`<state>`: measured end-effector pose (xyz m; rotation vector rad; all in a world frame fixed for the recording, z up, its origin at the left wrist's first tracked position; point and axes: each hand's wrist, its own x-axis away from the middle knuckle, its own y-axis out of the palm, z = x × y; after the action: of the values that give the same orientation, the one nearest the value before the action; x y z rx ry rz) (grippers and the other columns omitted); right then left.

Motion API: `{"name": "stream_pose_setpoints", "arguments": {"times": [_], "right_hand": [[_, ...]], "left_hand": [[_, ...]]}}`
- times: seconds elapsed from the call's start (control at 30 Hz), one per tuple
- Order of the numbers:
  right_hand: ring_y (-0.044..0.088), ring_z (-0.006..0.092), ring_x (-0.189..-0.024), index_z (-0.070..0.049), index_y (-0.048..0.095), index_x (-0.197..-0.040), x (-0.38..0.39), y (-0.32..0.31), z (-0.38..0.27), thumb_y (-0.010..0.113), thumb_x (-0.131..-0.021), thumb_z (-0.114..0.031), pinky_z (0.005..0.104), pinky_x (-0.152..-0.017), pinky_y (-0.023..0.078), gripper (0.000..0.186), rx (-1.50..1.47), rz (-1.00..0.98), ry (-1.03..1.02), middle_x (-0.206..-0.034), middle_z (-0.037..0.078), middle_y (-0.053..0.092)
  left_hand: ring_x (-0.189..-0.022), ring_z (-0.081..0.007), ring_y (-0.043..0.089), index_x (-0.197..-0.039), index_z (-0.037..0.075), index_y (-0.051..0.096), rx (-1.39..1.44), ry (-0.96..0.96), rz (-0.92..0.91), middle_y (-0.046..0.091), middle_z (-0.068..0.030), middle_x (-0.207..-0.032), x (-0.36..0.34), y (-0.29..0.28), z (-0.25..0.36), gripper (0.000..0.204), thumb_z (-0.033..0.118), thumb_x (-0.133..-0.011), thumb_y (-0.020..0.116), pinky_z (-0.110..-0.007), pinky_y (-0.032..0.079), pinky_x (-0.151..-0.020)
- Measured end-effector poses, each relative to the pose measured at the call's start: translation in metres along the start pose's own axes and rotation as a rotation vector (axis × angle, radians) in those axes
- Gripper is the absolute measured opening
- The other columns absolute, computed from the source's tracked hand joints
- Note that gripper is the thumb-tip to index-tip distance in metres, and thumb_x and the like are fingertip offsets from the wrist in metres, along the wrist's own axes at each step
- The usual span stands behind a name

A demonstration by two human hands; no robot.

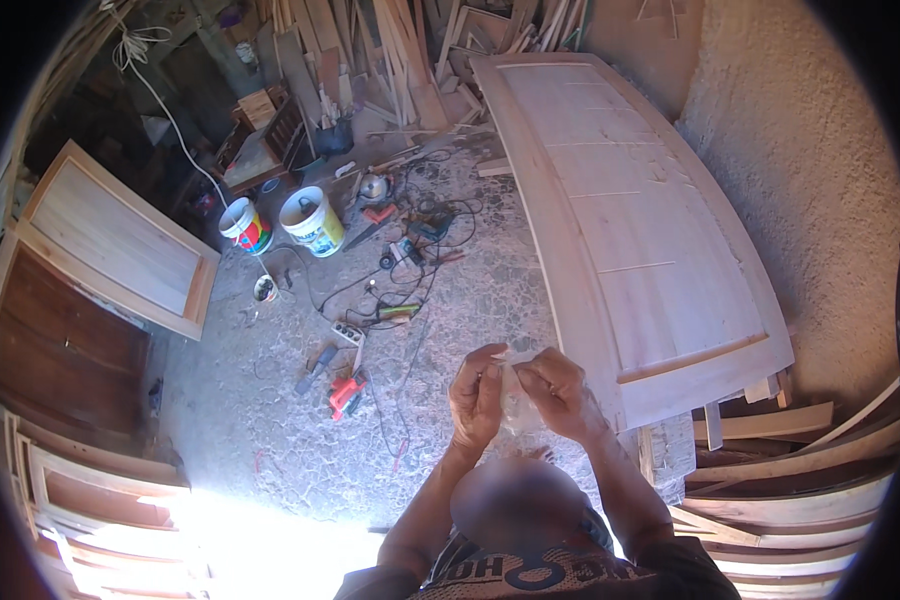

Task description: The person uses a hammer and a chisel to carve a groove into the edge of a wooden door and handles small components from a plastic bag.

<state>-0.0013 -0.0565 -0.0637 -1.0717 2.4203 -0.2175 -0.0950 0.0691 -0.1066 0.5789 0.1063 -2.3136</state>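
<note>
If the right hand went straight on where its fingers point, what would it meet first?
Past the translucent sheet it holds, probably the left hand, very near; depth is unclear.

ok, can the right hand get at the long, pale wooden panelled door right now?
Probably yes: the bare right hand appears close to the near end of the pale wooden door, nothing visible between, though depth is unclear. Both it and the left hand are pinching a thin see-through film.
</note>
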Motion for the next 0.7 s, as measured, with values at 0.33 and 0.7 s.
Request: {"name": "stream_pose_setpoints", "arguments": {"times": [0.33,0.7], "right_hand": [[0.061,0.0179,-0.07,-0.001,0.067,-0.111,0.031,0.105,-0.042,0.063,-0.089,0.003,0.0318,-0.063,0.05,0.022,-0.012,0.0,-0.153,-0.088,0.01,0.062],[0.074,0.0243,-0.088,-0.002,0.048,-0.119,0.005,0.109,-0.05,0.043,-0.095,0.007,0.0315,-0.069,0.065,0.027,-0.795,-0.262,0.334,-0.117,0.021,0.065]], "left_hand": [[-0.087,-0.0134,0.062,-0.114,-0.003,0.06,0.075,-0.042,0.183,0.069,-0.0128,-0.103,0.049,-0.075,0.037,0.034,0.029,-0.103,0.056,-0.03,0.051,-0.077],[-0.076,-0.0045,0.051,-0.099,0.002,0.058,0.035,-0.279,0.21,0.06,0.0014,-0.084,0.068,-0.147,0.07,0.014,0.007,-0.091,0.069,-0.023,0.042,-0.065]]}}
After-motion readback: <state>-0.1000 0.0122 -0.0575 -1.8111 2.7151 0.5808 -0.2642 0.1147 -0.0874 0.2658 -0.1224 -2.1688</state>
